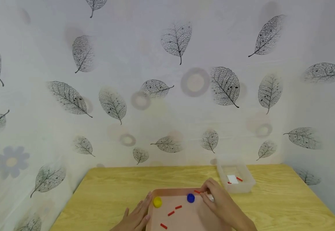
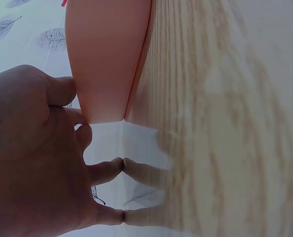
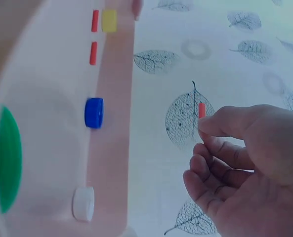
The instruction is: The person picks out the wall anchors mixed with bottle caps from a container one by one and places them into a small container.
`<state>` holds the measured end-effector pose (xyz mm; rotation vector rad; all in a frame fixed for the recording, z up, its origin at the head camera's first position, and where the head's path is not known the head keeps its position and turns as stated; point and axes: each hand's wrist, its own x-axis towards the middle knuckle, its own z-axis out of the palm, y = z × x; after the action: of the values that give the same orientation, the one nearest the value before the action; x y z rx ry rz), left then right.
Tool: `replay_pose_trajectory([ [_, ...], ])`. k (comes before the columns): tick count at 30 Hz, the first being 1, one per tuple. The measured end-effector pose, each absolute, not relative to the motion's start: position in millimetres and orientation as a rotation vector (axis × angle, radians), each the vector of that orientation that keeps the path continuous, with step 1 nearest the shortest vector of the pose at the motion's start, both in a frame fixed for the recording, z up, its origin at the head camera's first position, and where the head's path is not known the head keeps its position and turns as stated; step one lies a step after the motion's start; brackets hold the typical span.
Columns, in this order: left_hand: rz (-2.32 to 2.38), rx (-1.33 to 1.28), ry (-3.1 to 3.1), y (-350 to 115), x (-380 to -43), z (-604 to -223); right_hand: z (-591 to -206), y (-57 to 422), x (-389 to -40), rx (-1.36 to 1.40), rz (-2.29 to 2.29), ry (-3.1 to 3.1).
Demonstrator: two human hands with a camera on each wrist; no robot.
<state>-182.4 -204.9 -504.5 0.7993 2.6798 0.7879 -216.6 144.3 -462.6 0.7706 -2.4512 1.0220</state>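
Note:
A small red stick is pinched between the thumb and forefinger of my right hand, above the far edge of a pink tray. The right wrist view shows this stick upright at the fingertips. My left hand lies along the tray's left side with fairly straight fingers, touching its wall and the table. Inside the tray are a yellow cap, a blue cap, a white cap and a green round piece. Loose red sticks lie among them.
Behind the tray to the right stands a translucent container holding red sticks and a white piece. A leaf-patterned covering rises behind the wooden table.

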Motion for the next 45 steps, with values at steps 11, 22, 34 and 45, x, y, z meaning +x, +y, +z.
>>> replay_pose_trajectory([
  [11,0.837,0.786,2.681,-205.1,-185.3,-508.9,-455.9,167.4,-222.6,0.61,0.973,-2.453],
  [22,0.823,0.845,2.665,-206.6,-185.3,-511.1,-451.0,190.0,-229.8,0.567,0.898,-2.367],
  [34,0.854,0.577,2.665,-198.4,-201.6,-518.6,-456.9,214.7,-239.4,0.514,0.847,-2.289],
  [45,0.855,0.55,2.642,-198.9,-202.4,-518.7,-481.1,233.1,-252.8,0.355,0.797,-2.31],
])
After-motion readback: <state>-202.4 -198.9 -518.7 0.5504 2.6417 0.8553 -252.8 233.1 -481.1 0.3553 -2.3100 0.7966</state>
